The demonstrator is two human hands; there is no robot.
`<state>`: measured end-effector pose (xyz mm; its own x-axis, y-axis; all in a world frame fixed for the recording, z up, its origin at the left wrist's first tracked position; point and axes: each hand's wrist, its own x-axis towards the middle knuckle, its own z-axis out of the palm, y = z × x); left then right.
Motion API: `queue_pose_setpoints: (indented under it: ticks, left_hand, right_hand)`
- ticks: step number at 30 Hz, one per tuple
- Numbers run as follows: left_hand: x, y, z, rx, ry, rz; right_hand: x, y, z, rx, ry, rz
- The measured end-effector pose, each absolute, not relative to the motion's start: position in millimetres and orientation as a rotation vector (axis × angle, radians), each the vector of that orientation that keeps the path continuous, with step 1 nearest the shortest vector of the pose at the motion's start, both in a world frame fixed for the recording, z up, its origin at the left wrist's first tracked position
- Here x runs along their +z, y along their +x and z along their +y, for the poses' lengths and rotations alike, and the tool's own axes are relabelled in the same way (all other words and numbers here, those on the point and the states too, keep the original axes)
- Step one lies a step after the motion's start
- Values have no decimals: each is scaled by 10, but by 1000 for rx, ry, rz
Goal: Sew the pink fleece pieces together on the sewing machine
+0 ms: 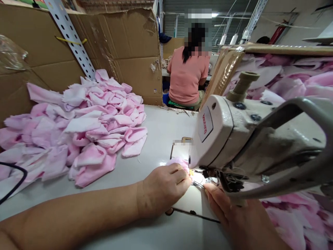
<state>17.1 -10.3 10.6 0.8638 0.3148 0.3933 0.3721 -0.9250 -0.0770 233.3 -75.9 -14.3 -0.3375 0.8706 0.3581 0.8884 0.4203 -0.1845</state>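
A white sewing machine [215, 132] stands at the right, its lamp lighting the needle area. To the left of the needle, my left hand [165, 187] is closed, its fingertips pinching a small pink fabric piece [178, 162]. My right hand [239, 218] reaches under the machine head from the lower right. Its fingers are pressed together, with the tips at the metal needle plate [187, 199] beside the presser foot; what they hold, if anything, I cannot make out. The machine's head and grey curved guard hide part of this hand.
A large heap of pink and white fabric pieces [91, 121] covers the table's left side, against a cardboard wall [130, 52]. More pink pieces [293, 218] lie at the lower right, and others fill a cardboard box [226, 69] behind the machine. A person [188, 76] sits beyond, back turned.
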Motion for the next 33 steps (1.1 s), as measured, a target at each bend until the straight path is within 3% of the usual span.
queue_pose_setpoints:
  ticks: [18,25,33]
  left_hand:
    - [71,247,-86,-360,-2890,-638]
    - [66,217,-19,-523,-3016,-663]
    - [84,220,-50,-446,-3015,-660]
  right_hand:
    - [-223,2396,-690,-101,-1550,-2232]
    - [-79,2351,-705,-101,-1546,-2284]
    - [-123,2376,-685,-164,-1515,-2316]
